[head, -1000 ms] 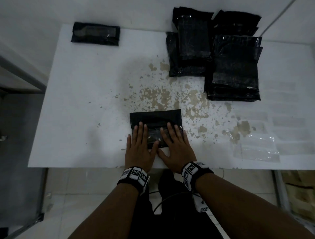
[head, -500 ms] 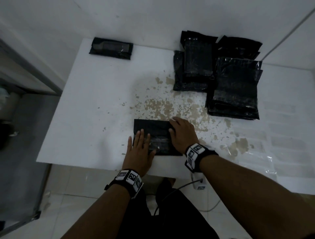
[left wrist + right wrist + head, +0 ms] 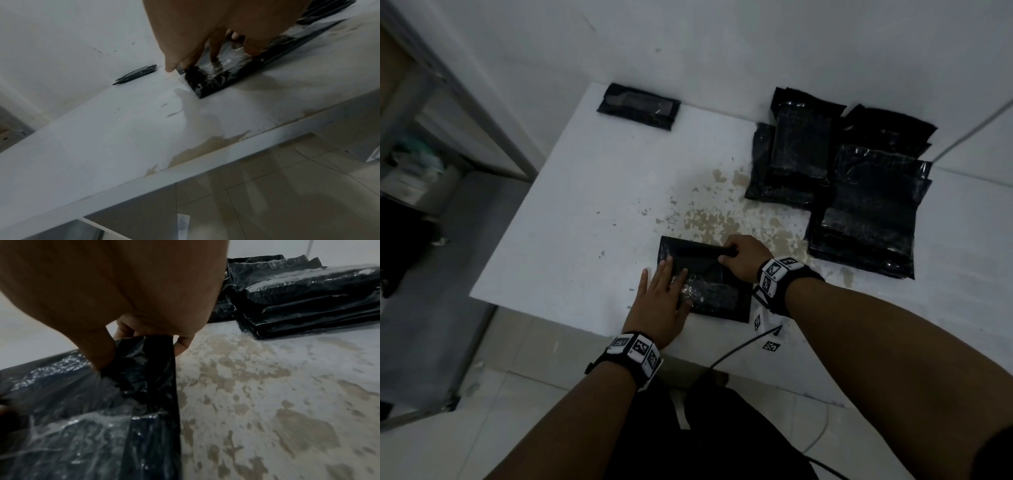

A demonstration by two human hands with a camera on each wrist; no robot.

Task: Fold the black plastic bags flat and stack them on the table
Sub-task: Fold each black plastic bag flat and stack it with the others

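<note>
A black plastic bag [image 3: 709,284] lies near the front edge of the white table [image 3: 571,219]. My left hand [image 3: 664,294] lies flat on its left part, fingers straight, pressing it down; the left wrist view shows those fingers [image 3: 252,47] on the glossy bag [image 3: 213,79]. My right hand [image 3: 739,260] pinches the bag's far right corner and lifts it, thumb on top in the right wrist view, where the bag [image 3: 144,369] bunches under my right hand [image 3: 144,344]. One folded bag [image 3: 638,110] lies at the far left corner.
Piles of flat black bags [image 3: 866,212] fill the far right of the table, seen also as piles [image 3: 308,301] in the right wrist view. Worn brown patches [image 3: 715,219] mark the middle. A metal shelf frame [image 3: 448,113] stands left of the table. A wall rises behind.
My right hand moved from lying flat on the bag to its far right corner and took hold of it. The left hand stayed pressing. The head view shifted left.
</note>
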